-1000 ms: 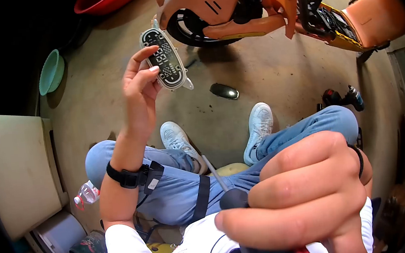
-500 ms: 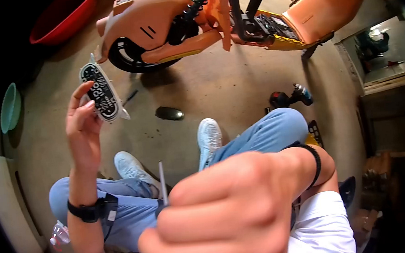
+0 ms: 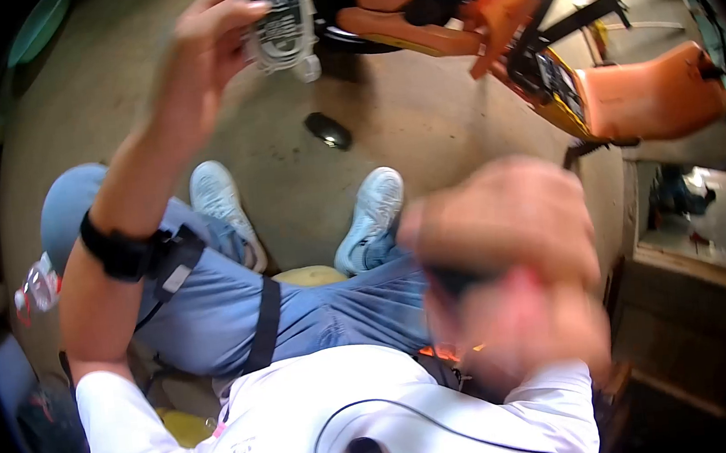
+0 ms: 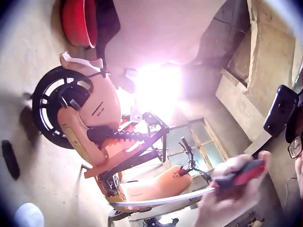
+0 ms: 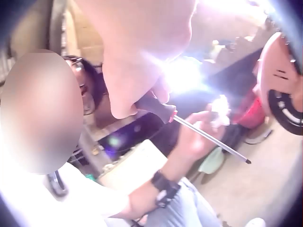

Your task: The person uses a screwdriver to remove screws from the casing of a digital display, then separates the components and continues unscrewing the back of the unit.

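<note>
At the top of the head view my left hand (image 3: 198, 54) pinches a display panel (image 3: 283, 29) by its side, thumb and fingers over its dark face. The panel has a pale rim with small tabs, and the frame edge cuts off its upper part. My right hand (image 3: 504, 235), blurred, is raised over my thigh and curls round a screwdriver. In the right wrist view the screwdriver's dark handle (image 5: 158, 108) sits in that hand, and its bare metal shaft (image 5: 213, 139) points away past the left hand. The left wrist view shows the red and black handle (image 4: 239, 178) too.
An orange scooter (image 3: 656, 98) with exposed parts stands ahead. On the floor lies a dark oval piece (image 3: 328, 131), beyond my shoes (image 3: 373, 217). A plastic bottle (image 3: 38, 282) is at the left, a green basin (image 3: 42, 28) farther off. A red basin (image 4: 79, 23) shows in the left wrist view.
The head view has swung about, so the scene shifts. The left hand and panel now sit at the frame's top edge. The right hand has turned, and the screwdriver shaft no longer shows in the head view.
</note>
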A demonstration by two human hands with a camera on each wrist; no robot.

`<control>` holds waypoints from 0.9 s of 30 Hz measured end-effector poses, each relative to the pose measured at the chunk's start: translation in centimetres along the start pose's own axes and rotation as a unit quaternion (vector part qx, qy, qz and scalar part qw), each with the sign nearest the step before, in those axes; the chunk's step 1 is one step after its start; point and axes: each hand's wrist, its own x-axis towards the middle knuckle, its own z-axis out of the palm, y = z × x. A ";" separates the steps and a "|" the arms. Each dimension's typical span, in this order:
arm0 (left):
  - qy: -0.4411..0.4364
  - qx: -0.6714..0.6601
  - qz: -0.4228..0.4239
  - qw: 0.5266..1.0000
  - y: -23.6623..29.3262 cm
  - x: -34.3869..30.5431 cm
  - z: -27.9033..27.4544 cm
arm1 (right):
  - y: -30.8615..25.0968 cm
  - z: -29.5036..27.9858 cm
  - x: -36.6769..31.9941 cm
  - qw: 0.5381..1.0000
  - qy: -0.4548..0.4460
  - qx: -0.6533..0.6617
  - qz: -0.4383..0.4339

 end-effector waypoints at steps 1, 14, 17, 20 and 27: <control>0.017 0.009 0.000 1.000 0.3 -0.1 0.0 | 2.9 1.4 -0.2 0.999 0.025 0.029 -0.004; 0.028 -0.095 -0.008 0.995 0.5 0.0 -0.5 | 17.6 20.3 -6.2 0.925 -0.127 0.066 0.353; 0.057 -0.060 0.003 0.997 2.0 -1.2 0.1 | 18.4 23.3 -8.3 0.921 -0.141 0.068 0.358; 0.069 -0.053 -0.025 0.996 2.6 -1.2 0.2 | 18.2 24.1 -8.6 0.912 -0.170 0.053 0.370; 0.043 -0.050 0.039 0.997 1.8 -1.2 -1.0 | 17.9 24.4 -8.4 0.902 -0.183 0.063 0.385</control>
